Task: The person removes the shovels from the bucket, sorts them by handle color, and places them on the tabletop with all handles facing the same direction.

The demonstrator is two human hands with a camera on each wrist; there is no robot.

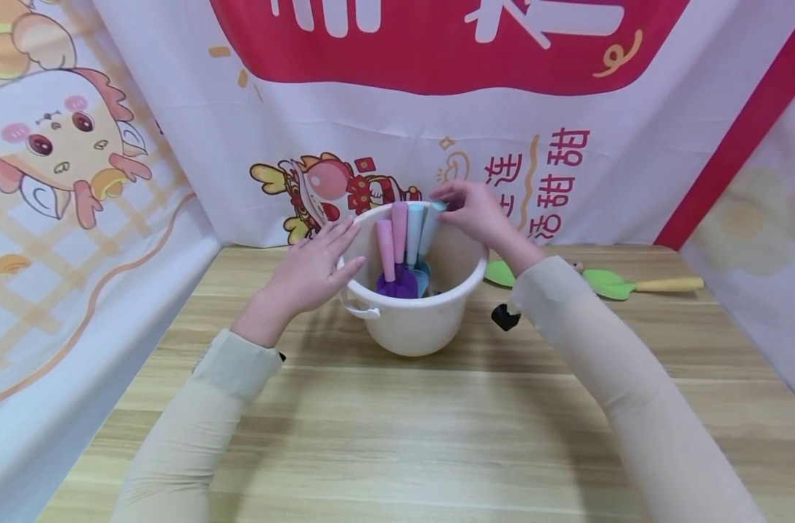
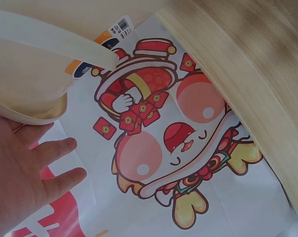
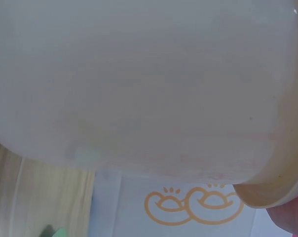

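A white plastic bucket (image 1: 413,327) stands on the table, with several toy shovels upright inside. Two have pink handles (image 1: 385,247) above purple blades (image 1: 400,285). Two have light blue handles; the right-hand blue shovel (image 1: 427,236) leans toward the far right rim. At that rim my right hand (image 1: 472,211) pinches the end of this blue handle between thumb and fingers. My left hand (image 1: 315,269) rests on the left rim with fingers extended. The left wrist view shows its spread fingers (image 2: 60,182) by the rim. The bucket's wall (image 3: 139,89) fills most of the right wrist view.
Green shovels lie to the right of the bucket; one has a yellowish handle (image 1: 668,284). A black piece (image 1: 504,317) shows by the right cuff. The bucket's white carrying handle (image 1: 361,311) hangs at its left. Printed cloth (image 1: 397,116) hangs behind the wooden table (image 1: 397,436).
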